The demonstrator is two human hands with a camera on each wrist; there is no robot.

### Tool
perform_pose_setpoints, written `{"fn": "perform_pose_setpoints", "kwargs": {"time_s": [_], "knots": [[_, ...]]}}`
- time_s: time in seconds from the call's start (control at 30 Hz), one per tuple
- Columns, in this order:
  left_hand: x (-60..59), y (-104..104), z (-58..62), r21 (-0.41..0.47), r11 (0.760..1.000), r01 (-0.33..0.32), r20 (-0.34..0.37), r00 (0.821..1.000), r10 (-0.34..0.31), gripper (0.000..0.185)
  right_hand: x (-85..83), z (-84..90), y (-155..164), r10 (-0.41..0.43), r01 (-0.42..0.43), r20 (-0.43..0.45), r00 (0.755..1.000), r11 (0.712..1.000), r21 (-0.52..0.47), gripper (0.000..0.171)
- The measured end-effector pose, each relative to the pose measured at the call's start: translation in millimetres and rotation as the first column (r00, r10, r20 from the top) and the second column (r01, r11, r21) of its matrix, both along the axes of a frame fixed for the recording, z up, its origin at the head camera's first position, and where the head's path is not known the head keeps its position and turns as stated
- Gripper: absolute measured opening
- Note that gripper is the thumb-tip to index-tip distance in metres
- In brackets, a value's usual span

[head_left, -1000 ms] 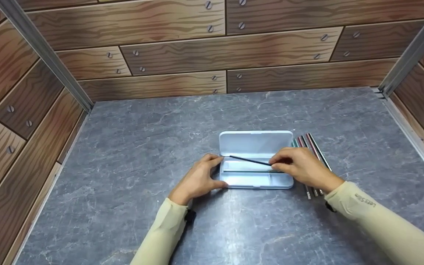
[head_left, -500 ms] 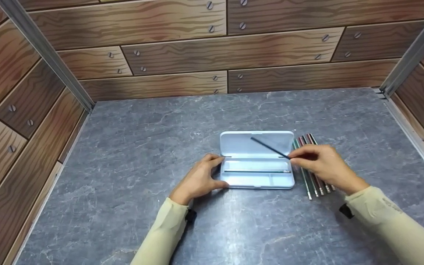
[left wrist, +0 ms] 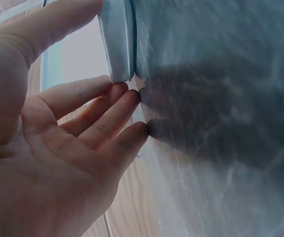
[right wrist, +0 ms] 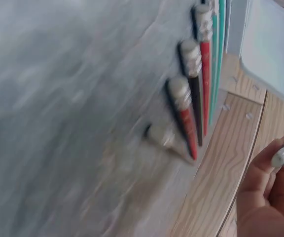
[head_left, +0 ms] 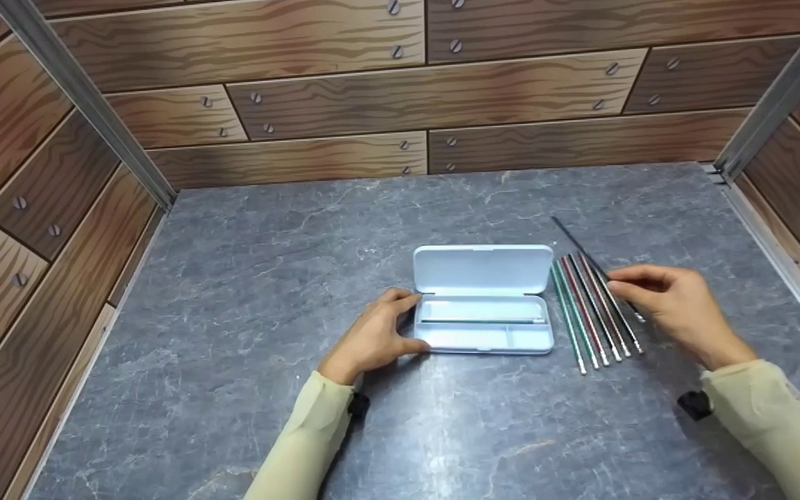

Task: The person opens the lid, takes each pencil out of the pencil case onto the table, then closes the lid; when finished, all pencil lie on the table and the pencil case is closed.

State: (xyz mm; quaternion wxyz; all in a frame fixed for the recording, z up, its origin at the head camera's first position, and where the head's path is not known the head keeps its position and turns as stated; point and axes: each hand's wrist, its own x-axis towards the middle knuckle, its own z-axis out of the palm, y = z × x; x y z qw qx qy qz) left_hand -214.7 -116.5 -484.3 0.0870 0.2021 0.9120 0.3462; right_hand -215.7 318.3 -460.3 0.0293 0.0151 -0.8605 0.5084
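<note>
- The left hand (head_left: 376, 337) holds the left end of the pencil case (head_left: 466, 339) between thumb and fingers, the thumb at the near corner and the fingertips at the far one; the other fingers are loosely spread, some touching the table (head_left: 303, 292).
- The right hand (head_left: 678, 309) pinches a dark pencil (head_left: 580, 248) between thumb and fingers, its eraser end towards the person and its other end pointing away.
- This pencil slants over or just beside the right edge of the row; whether its far end touches the table, I cannot tell.
- The pencil case sits on the table with its lid (head_left: 483, 269) raised at the back.
- One green pencil (head_left: 483, 321) lies lengthwise in the case, at the divider between the back and front compartments; whether on it or just beside it is unclear.
- A row of six pencils (head_left: 585, 310), green, red and dark, lies on the table right of the case, erasers nearest the person.
- As a count of progress: six pencils are on the table, one is in hand and not yet laid down, and one is in the case.
- The lid is not closed, so the handling looks unfinished.
</note>
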Motion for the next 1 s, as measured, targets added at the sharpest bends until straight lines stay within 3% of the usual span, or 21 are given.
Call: {"fn": "perform_pose_setpoints", "kwargs": {"time_s": [0.23, 0.43, 0.83, 1.0], "knots": [[0.8, -0.8, -1.3, 0.011, 1.000, -0.006, 0.004, 1.000, 0.006, 0.085, 3.6, -6.0, 20.2, -0.147, 0.135, 0.087, 0.985, 0.982, 0.128, 0.046], [1.0, 0.0, -2.2, 0.013, 1.000, -0.008, 0.004, 1.000, 0.008, 0.085, 7.5, -8.6, 26.0, -0.221, 0.185, 0.135, 0.966, 0.954, 0.238, 0.047], [0.4, 0.7, -0.8, 0.016, 1.000, -0.001, 0.006, 1.000, 0.001, 0.085, 8.4, -13.7, 23.0, -0.213, 0.138, 0.181, 0.960, 0.924, 0.357, 0.038], [0.6, -0.1, -0.8, 0.011, 1.000, -0.008, 0.008, 1.000, 0.007, 0.085, 5.8, -11.1, 20.5, -0.178, 0.093, 0.235, 0.956, 0.939, 0.332, 0.040]]}}
